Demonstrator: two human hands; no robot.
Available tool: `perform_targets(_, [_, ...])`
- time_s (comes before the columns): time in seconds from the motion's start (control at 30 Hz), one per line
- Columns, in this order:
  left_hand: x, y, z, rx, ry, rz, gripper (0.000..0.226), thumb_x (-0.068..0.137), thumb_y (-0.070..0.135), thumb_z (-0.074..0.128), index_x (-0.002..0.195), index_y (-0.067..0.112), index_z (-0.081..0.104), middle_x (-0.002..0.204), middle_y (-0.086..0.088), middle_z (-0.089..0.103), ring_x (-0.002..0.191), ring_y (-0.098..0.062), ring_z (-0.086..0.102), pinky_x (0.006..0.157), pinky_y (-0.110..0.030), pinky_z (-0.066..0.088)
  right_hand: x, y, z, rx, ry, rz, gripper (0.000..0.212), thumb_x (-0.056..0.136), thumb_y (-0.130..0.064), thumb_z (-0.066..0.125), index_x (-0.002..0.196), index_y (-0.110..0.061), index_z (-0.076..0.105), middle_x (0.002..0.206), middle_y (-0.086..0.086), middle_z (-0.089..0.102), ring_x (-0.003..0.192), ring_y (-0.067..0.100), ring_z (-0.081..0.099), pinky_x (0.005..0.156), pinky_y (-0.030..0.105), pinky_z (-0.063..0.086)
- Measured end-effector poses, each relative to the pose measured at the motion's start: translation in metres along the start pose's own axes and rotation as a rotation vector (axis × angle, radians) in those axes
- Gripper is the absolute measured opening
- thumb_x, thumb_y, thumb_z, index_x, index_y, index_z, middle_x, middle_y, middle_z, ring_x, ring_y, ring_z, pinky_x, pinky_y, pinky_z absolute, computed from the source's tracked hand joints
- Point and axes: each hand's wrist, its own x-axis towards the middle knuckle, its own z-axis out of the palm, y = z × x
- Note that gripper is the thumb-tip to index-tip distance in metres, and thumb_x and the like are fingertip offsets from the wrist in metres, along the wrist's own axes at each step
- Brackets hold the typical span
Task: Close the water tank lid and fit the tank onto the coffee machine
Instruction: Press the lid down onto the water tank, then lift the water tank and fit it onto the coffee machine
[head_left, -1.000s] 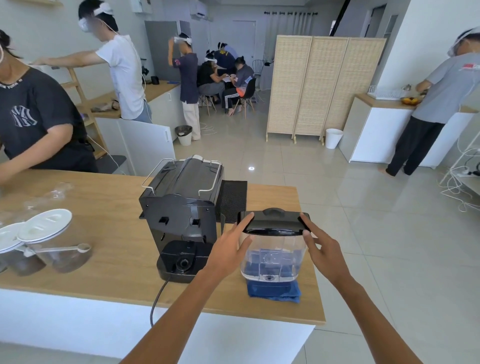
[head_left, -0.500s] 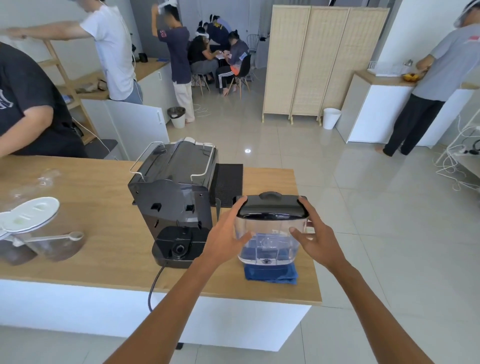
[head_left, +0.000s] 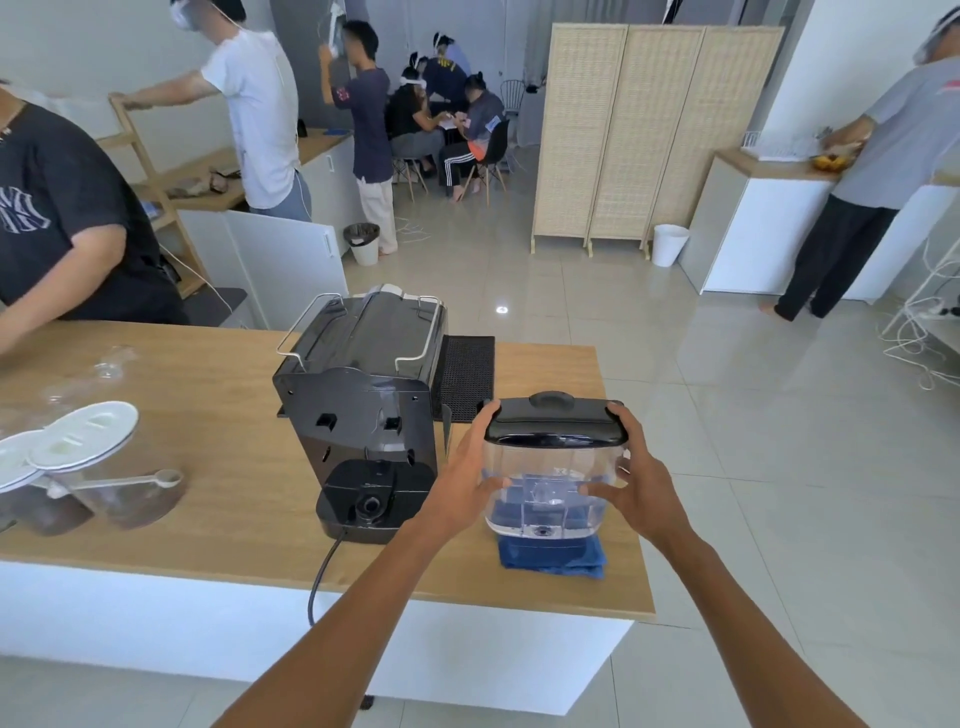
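Observation:
A clear plastic water tank (head_left: 550, 486) with its black lid (head_left: 553, 422) down flat sits over a folded blue cloth (head_left: 553, 558) near the counter's right end. My left hand (head_left: 467, 480) grips the tank's left side and my right hand (head_left: 636, 483) grips its right side, thumbs up against the lid's edge. Whether the tank rests on the cloth or hangs just above it, I cannot tell. The black coffee machine (head_left: 363, 410) stands just left of the tank with its back toward me; the bare tank seat (head_left: 374, 501) at its base shows a round port.
A power cord (head_left: 322, 571) drops from the machine over the wooden counter's (head_left: 208, 415) front edge. Two white-lidded jars (head_left: 93, 467) with a scoop stand at the left. A black mat (head_left: 465, 376) lies behind the machine. A person in black leans at the far left; others are farther back.
My hands slid from the lid's ends down onto the tank's sides and now grip the body. The camera view tilted and shifted slightly.

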Motion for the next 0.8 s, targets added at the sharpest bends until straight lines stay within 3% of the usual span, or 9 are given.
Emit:
perform_targets(0.1, [-0.002,0.004,-0.002,0.017,-0.004,-0.053,0.089,0.094,0.014,0.062,0.150,0.048,0.002,0.139,-0.034,0.037,0.126,-0.048,0.040,0.105,-0.055,0.037,-0.006,-0.003,0.001,0.036,0.008,0.006,0.105,0.074,-0.015,0.087,0.150,-0.050,0.024,0.144,-0.012,0.052,0.118,0.022,0.061,0.102,0.045,0.053])
perform_targets(0.17, [-0.008,0.010,-0.007,-0.017,0.000,-0.033,0.078,0.094,0.031,0.059,0.152,0.044,0.008,0.135,-0.034,0.039,0.124,-0.046,0.041,0.105,-0.056,0.038,-0.012,-0.005,0.001,0.040,0.020,0.001,0.103,0.074,-0.018,0.087,0.149,-0.050,0.024,0.144,-0.014,0.052,0.121,0.019,0.059,0.104,0.046,0.052])
perform_targets(0.27, [-0.015,0.015,-0.018,-0.062,0.007,0.003,0.084,0.081,0.054,0.051,0.154,0.039,0.013,0.139,-0.026,0.041,0.125,-0.034,0.044,0.110,-0.051,0.040,-0.019,-0.013,0.000,0.021,0.042,-0.024,0.101,0.075,-0.025,0.086,0.149,-0.051,0.023,0.137,-0.026,0.052,0.112,0.021,0.062,0.098,0.045,0.055])
perform_targets(0.37, [-0.014,0.013,-0.030,-0.048,0.011,0.009,0.086,0.090,0.027,0.066,0.151,0.050,0.010,0.140,-0.025,0.043,0.125,-0.039,0.048,0.111,-0.053,0.040,-0.019,-0.029,-0.004,-0.023,0.049,-0.056,0.102,0.073,-0.030,0.086,0.149,-0.053,0.021,0.128,-0.031,0.052,0.099,0.028,0.065,0.091,0.041,0.058])
perform_targets(0.43, [-0.015,0.012,-0.038,-0.039,0.029,0.013,0.095,0.088,0.015,0.069,0.149,0.056,0.008,0.115,-0.023,0.057,0.111,-0.040,0.056,0.108,-0.053,0.043,-0.020,-0.042,-0.007,-0.032,0.052,-0.079,0.102,0.073,-0.030,0.086,0.146,-0.058,0.020,0.126,-0.036,0.050,0.095,0.029,0.066,0.091,0.038,0.059])
perform_targets(0.5, [-0.017,0.011,-0.045,-0.041,0.049,0.028,0.099,0.086,0.014,0.072,0.147,0.058,0.007,0.099,-0.004,0.057,0.101,-0.031,0.061,0.103,-0.051,0.047,-0.020,-0.053,-0.009,-0.052,0.057,-0.090,0.102,0.073,-0.032,0.087,0.147,-0.057,0.020,0.126,-0.034,0.051,0.093,0.031,0.065,0.089,0.040,0.059])
perform_targets(0.6, [-0.026,0.011,-0.057,-0.039,0.090,0.052,0.099,0.084,0.014,0.075,0.149,0.052,0.011,0.095,-0.003,0.057,0.084,-0.015,0.057,0.087,-0.034,0.052,-0.023,-0.068,-0.007,-0.062,0.072,-0.119,0.101,0.073,-0.036,0.086,0.150,-0.051,0.023,0.130,-0.021,0.056,0.095,0.030,0.064,0.090,0.043,0.057])
perform_targets(0.7, [-0.037,0.014,-0.076,-0.063,0.132,0.070,0.096,0.081,0.016,0.078,0.149,0.048,0.018,0.137,-0.003,0.054,0.108,-0.008,0.051,0.099,-0.034,0.051,-0.025,-0.082,-0.004,-0.057,0.060,-0.152,0.102,0.070,-0.048,0.083,0.151,-0.050,0.021,0.134,-0.018,0.056,0.098,0.032,0.064,0.091,0.038,0.058])
perform_targets(0.8, [-0.053,0.016,-0.096,-0.068,0.162,0.094,0.096,0.079,0.019,0.079,0.149,0.050,0.021,0.152,0.003,0.044,0.121,-0.006,0.045,0.105,-0.039,0.049,-0.025,-0.097,0.004,-0.028,0.039,-0.173,0.103,0.070,-0.044,0.084,0.152,-0.048,0.022,0.135,-0.017,0.055,0.101,0.032,0.064,0.093,0.031,0.055])
